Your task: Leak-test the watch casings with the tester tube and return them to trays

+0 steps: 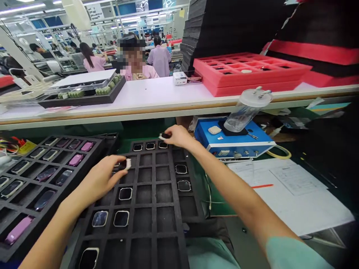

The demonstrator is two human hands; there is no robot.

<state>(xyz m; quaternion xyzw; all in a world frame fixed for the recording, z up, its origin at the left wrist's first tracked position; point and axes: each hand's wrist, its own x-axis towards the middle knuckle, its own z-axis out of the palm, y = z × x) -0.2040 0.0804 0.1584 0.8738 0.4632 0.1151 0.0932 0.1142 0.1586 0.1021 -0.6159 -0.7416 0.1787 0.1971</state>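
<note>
My left hand [108, 173] pinches a smartwatch case [127, 164] with a pale frame, just above the upper left part of a black foam tray [144, 224]. Between the fingers of my right hand [178, 136] is another pale-framed smartwatch case [164, 136], held over the tray's far right corner. Several cases with dark screens lie in the tray's compartments, one of them a silver-framed case [125, 194] below my left hand. Three stand in the far row, such as this watch case [150, 146]. Many middle and right compartments show bare foam.
Another foam tray [61, 170] with silver, dark and pink watch cases is at the left. Part of a lower tray [193, 209] shows at right. A blue box [235, 144] bears a clear cylinder [243, 112]. Papers [288, 198] lie right; red foam trays [252, 74] sit on the shelf.
</note>
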